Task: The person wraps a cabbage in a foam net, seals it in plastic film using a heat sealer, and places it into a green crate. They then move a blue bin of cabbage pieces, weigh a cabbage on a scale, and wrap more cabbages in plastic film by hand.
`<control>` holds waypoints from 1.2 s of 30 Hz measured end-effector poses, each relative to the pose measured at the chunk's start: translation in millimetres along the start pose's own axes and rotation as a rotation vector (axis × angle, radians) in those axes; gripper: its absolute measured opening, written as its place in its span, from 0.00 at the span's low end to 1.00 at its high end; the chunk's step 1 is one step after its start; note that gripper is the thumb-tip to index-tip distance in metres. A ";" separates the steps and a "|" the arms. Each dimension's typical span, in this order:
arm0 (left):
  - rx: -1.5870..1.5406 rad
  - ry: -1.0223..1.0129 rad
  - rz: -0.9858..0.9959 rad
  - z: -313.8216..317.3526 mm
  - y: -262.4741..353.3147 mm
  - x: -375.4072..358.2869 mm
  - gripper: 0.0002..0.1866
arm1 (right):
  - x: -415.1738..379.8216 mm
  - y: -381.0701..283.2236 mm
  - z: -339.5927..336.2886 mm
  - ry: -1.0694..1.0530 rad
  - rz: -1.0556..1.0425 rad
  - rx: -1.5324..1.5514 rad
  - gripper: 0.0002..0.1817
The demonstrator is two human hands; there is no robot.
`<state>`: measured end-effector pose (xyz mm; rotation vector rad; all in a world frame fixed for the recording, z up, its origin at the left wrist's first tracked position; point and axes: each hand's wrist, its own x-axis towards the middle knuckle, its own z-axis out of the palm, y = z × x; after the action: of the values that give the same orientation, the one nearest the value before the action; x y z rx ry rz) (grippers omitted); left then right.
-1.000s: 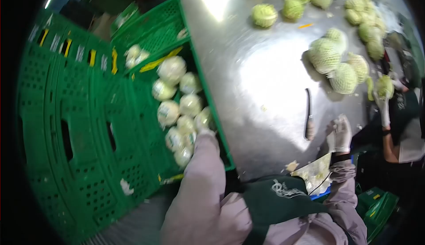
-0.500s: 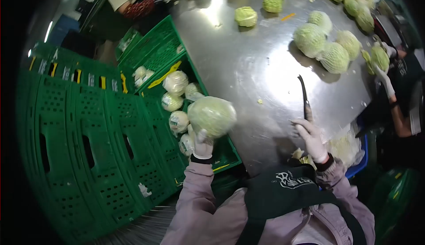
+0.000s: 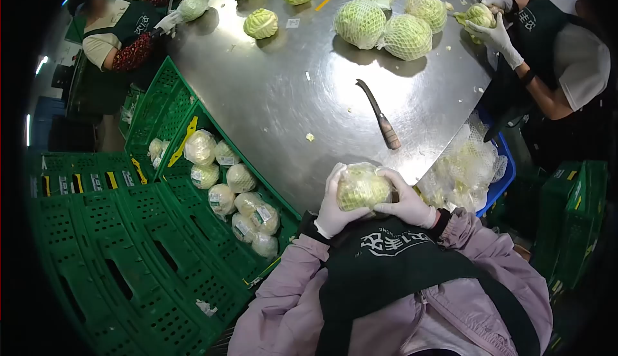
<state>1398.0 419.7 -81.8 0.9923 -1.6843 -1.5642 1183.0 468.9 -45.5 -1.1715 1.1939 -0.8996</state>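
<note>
A pale green cabbage (image 3: 364, 187) in a shiny clear wrapping sits between my hands, just in front of my apron at the table's near edge. My left hand (image 3: 336, 206) grips its left side, and my right hand (image 3: 409, 203) grips the right; both wear white gloves. Beyond them a curved-blade knife (image 3: 381, 119) with a wooden handle lies on the metal table (image 3: 270, 124), touched by neither hand. To the left, a green crate (image 3: 183, 211) holds several wrapped cabbages (image 3: 257, 211), some with labels.
Several netted cabbages (image 3: 360, 24) stand farther up the table, with bare ones (image 3: 261, 24) to their left. A blue bin (image 3: 505, 169) of netting and leaves is at right. Co-workers handle cabbages at far left (image 3: 192, 8) and right (image 3: 479, 16). Green crates (image 3: 96, 246) line the left.
My left hand has come from over the crate to my front with a cabbage. My right hand has left the knife's handle and joined it. The view has shifted right.
</note>
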 end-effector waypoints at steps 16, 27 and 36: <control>0.320 0.012 0.050 6.3 25.2 -9.9 0.47 | 21.5 -42.5 -14.6 0.460 0.244 0.300 0.05; 0.256 0.237 0.123 -0.7 32.7 25.1 0.05 | 31.3 -65.2 -5.3 0.173 0.117 0.192 0.12; -0.087 0.397 -0.032 6.9 38.8 8.5 0.10 | 27.6 -20.1 -3.5 0.248 -0.021 -0.251 0.07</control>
<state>1383.5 416.6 -44.3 1.1980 -1.3222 -1.3398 1185.9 437.7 -31.4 -1.3001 1.5318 -0.9505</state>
